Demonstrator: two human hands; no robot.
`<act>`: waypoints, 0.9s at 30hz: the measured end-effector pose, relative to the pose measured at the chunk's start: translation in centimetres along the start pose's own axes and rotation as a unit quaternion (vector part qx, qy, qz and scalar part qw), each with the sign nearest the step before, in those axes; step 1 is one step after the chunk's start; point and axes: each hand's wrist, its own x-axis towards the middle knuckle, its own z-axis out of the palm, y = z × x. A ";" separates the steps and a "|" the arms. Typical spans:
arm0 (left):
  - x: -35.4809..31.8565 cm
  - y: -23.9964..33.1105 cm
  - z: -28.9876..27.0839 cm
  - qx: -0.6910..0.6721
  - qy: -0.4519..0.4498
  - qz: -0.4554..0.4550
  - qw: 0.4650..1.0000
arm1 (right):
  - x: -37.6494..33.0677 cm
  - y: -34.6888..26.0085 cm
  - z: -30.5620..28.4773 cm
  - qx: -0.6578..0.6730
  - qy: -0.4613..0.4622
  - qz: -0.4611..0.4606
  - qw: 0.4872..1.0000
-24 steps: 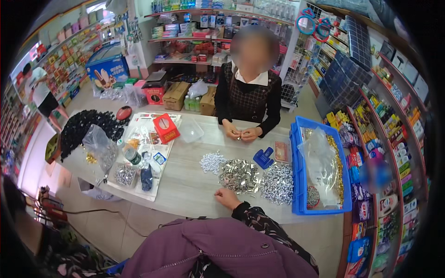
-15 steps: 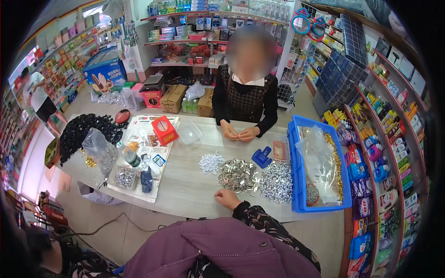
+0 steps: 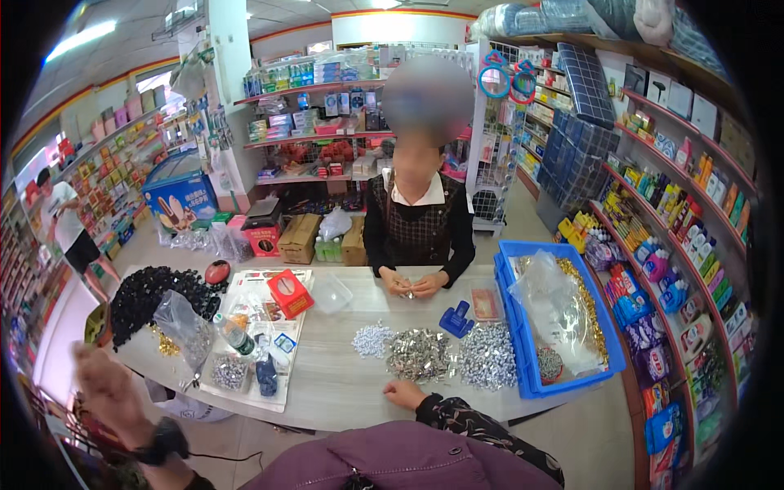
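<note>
My right hand [image 3: 404, 394] rests at the near edge of the table [image 3: 327, 408], its fingers curled under; what they hold, if anything, is hidden. Just beyond it lies a pile of shiny metal pieces [image 3: 418, 356]. A pile of small white pieces [image 3: 372, 340] is to the left of that, and a heap of silvery pieces [image 3: 487, 356] to the right. Off the table's left end, my left hand [image 3: 114, 396] is raised and smeared by motion, a dark watch [image 3: 163, 441] on its wrist. Its fingers cannot be made out.
Across the table a person [image 3: 416, 220] handles small pieces. A blue tray [image 3: 508, 327] stands at the right, beside a blue tool [image 3: 456, 320]. Black pieces [image 3: 159, 306], a plastic bag [image 3: 184, 327], a bottle [image 3: 235, 335] and a red box [image 3: 290, 294] occupy the left.
My left hand has come up into view at the lower left. The view has tilted upward, so the table appears lower. My right hand stays by the metal pile.
</note>
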 end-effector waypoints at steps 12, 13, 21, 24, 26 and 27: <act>-10.2 -21.2 4.5 -0.003 0.013 -0.524 0.852 | -0.1 -7.4 -7.3 0.178 0.113 -0.066 0.975; -10.9 -21.9 5.2 0.002 0.001 -0.554 0.832 | -0.6 -9.0 -8.0 0.176 0.108 -0.058 0.977; -14.3 -25.5 9.2 -0.017 -0.105 -0.641 0.760 | -4.4 -18.8 -12.1 0.412 0.018 -0.035 0.910; -14.6 -25.5 10.8 -0.044 -0.109 -0.652 0.749 | -5.2 -18.5 -12.5 0.426 0.043 -0.038 0.903; -15.4 -25.3 10.9 -0.061 -0.087 -0.656 0.747 | -5.9 -18.6 -12.1 0.433 0.056 -0.029 0.899; -15.4 -25.6 11.1 -0.079 -0.080 -0.655 0.747 | -5.9 -18.4 -12.1 0.421 0.067 -0.048 0.903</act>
